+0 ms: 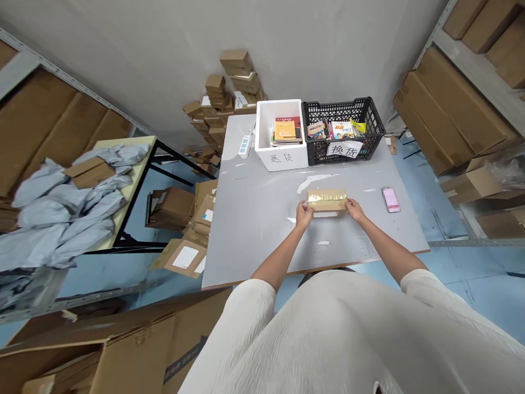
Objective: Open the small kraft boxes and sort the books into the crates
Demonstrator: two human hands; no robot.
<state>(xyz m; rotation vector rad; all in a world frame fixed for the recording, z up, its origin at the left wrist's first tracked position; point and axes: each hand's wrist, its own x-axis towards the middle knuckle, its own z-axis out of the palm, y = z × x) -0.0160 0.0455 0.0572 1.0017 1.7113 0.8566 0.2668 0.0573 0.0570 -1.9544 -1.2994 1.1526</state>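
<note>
A small brown cardboard box with shiny tape along its top is between my hands, over the grey table. My left hand grips its left end, and my right hand grips its right end. A white label shows low on the side facing me. Whether the box rests on the table or is slightly lifted, I cannot tell. Beyond it stand a white foam box and a black plastic crate, both with books inside and handwritten lettering on the front.
A pink phone-like item lies on the right of the table. A white power strip sits at the back left. Cardboard boxes crowd the floor to the left, near a side table with grey parcels. Shelves of cartons stand right.
</note>
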